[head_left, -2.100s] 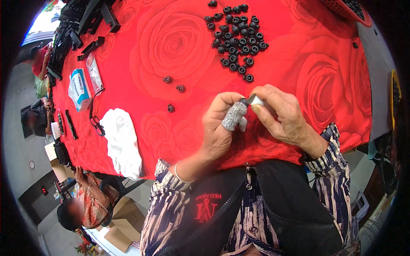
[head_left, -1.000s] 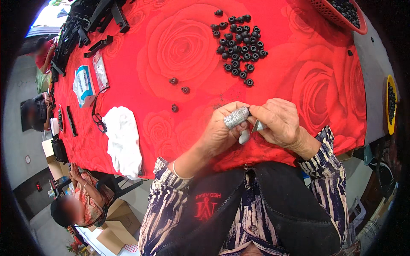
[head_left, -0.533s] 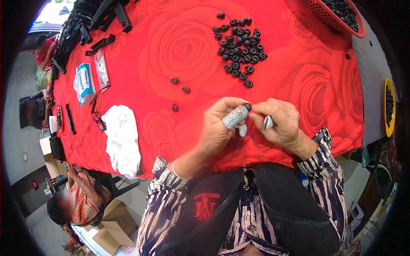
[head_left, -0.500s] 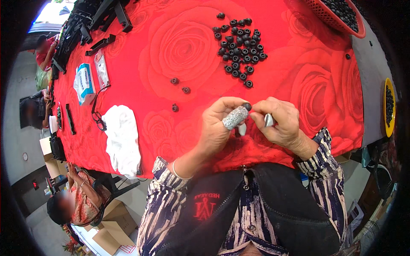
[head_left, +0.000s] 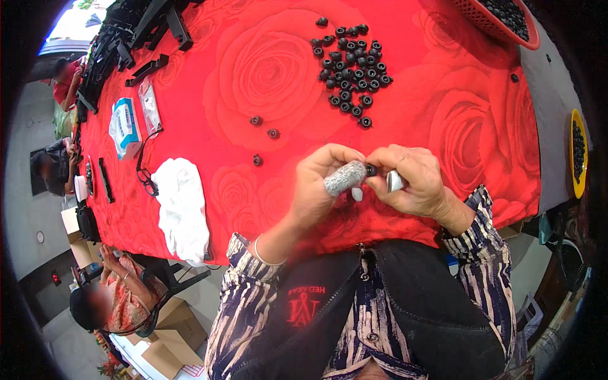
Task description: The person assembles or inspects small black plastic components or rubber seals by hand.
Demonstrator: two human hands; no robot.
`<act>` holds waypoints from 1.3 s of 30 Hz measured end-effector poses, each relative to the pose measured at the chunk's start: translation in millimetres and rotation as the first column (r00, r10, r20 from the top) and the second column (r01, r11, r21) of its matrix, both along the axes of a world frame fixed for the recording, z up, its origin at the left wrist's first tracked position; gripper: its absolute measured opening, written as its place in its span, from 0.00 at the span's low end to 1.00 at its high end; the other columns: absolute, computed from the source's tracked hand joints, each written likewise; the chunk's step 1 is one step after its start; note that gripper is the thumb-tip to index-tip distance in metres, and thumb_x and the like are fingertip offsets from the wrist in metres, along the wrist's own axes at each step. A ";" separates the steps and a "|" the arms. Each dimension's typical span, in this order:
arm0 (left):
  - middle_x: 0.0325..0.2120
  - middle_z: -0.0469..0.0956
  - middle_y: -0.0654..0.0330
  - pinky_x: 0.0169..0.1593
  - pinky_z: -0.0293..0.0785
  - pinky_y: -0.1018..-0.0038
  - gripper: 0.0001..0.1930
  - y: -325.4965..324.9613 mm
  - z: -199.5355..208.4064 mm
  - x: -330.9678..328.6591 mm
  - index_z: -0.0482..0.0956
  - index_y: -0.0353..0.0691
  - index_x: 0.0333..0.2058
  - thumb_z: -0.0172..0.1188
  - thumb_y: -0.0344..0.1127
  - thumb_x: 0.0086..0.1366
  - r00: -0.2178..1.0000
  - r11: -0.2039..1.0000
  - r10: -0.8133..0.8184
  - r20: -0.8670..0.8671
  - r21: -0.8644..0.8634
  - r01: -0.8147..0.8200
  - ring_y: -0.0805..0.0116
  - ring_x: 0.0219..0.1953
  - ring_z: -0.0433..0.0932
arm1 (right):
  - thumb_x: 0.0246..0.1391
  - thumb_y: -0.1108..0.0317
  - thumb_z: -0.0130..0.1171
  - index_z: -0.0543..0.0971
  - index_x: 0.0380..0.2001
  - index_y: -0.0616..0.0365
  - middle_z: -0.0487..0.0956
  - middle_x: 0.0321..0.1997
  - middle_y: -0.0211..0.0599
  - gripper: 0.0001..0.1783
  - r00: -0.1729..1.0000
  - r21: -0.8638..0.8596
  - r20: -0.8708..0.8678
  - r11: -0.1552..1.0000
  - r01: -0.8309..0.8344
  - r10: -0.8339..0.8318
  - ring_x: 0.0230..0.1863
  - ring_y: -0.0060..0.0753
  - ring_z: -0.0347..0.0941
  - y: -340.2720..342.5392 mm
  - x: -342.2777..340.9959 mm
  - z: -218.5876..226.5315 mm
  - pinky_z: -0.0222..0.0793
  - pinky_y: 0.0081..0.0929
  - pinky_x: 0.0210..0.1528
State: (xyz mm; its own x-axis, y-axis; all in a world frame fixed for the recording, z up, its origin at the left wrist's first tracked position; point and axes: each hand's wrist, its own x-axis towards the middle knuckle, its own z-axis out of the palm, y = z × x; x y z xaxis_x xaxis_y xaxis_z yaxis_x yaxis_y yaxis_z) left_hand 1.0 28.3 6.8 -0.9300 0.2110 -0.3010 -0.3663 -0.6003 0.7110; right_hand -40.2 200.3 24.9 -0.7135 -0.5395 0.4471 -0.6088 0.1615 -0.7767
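My left hand (head_left: 315, 188) is closed, pinching a small round black knob (head_left: 371, 170) with a hole in its end. A grey knitted sleeve (head_left: 345, 178) covers one of its fingers, and a whitish tip (head_left: 357, 194) shows below. My right hand (head_left: 415, 180) meets it from the other side, thumb and forefinger closed at the same knob. A silvery piece (head_left: 395, 181) sticks out among the right fingers; its kind is unclear. Ahead on the red rose-patterned cloth (head_left: 285, 183) lies a loose cluster of similar black knobs (head_left: 345, 74). Three more knobs (head_left: 273, 133) lie apart, to the left.
A red basket (head_left: 465, 12) of small black parts stands far right; a yellow tray (head_left: 577, 187) holds more. Leftward are a white cloth (head_left: 182, 209), glasses (head_left: 147, 180), a tissue pack (head_left: 126, 130) and black plastic parts (head_left: 149, 69). Several people sit along the left side.
The knob has turned and sits slightly lower, so its holed end shows. My right fingers have come in closer over it, and the silvery piece has tilted.
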 end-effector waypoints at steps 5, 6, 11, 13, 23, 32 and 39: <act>0.25 0.75 0.60 0.26 0.71 0.82 0.09 -14.7 1.5 -6.2 0.73 0.31 0.35 0.57 0.29 0.57 0.965 0.970 -0.244 0.098 0.036 0.241 0.77 0.24 0.74 | 0.35 0.72 0.64 0.72 0.36 0.65 0.71 0.19 0.38 0.20 0.978 0.080 -0.183 0.993 -0.089 0.103 0.19 0.37 0.71 3.1 -2.4 -3.9 0.65 0.30 0.19; 0.23 0.75 0.61 0.25 0.71 0.82 0.09 -17.4 3.2 -8.0 0.74 0.30 0.34 0.57 0.29 0.57 0.939 0.945 -0.327 0.108 0.030 0.326 0.78 0.23 0.73 | 0.35 0.72 0.64 0.72 0.36 0.65 0.71 0.19 0.38 0.20 0.978 0.082 -0.179 0.993 -0.091 0.104 0.19 0.37 0.71 2.9 -3.0 -4.0 0.65 0.30 0.19; 0.21 0.75 0.62 0.24 0.70 0.83 0.09 -19.6 3.0 -7.5 0.74 0.31 0.35 0.57 0.30 0.58 0.935 0.937 -0.345 0.081 -0.031 0.348 0.79 0.22 0.73 | 0.34 0.73 0.62 0.73 0.38 0.64 0.70 0.18 0.37 0.21 0.984 0.012 -0.128 0.992 -0.122 0.123 0.18 0.36 0.69 1.7 -3.5 -7.2 0.64 0.30 0.19; 0.21 0.75 0.62 0.23 0.70 0.83 0.09 -18.8 -1.5 -5.5 0.74 0.32 0.36 0.57 0.30 0.58 0.946 0.946 -0.321 0.044 -0.024 0.322 0.79 0.22 0.73 | 0.34 0.75 0.62 0.73 0.38 0.64 0.69 0.18 0.36 0.22 0.985 0.002 -0.151 0.997 -0.082 0.082 0.18 0.35 0.69 -1.2 -3.3 -7.6 0.63 0.29 0.19; 0.26 0.74 0.62 0.24 0.73 0.81 0.12 -0.5 -7.9 3.7 0.71 0.31 0.41 0.54 0.30 0.60 0.993 0.983 -0.092 0.076 0.169 0.078 0.78 0.24 0.73 | 0.34 0.81 0.63 0.74 0.36 0.69 0.70 0.17 0.35 0.20 0.909 0.050 -0.416 0.998 0.046 -0.021 0.14 0.28 0.64 -1.4 -1.3 -10.6 0.57 0.24 0.14; 0.26 0.74 0.61 0.25 0.73 0.80 0.11 3.1 -7.0 3.0 0.71 0.31 0.40 0.53 0.30 0.60 0.995 0.984 0.000 0.100 0.177 -0.018 0.77 0.25 0.72 | 0.32 0.72 0.61 0.72 0.39 0.66 0.64 0.16 0.29 0.24 0.894 0.106 -0.440 0.985 0.139 -0.079 0.15 0.26 0.63 -2.4 3.8 -14.4 0.56 0.24 0.15; 0.29 0.74 0.59 0.26 0.73 0.80 0.10 -0.8 -3.1 -1.2 0.70 0.32 0.40 0.52 0.30 0.61 0.999 0.990 0.039 0.020 0.134 -0.042 0.78 0.26 0.72 | 0.41 0.73 0.58 0.71 0.36 0.64 0.68 0.20 0.35 0.16 0.970 0.089 -0.235 0.992 0.093 -0.070 0.18 0.32 0.68 -0.4 -2.3 1.6 0.61 0.27 0.19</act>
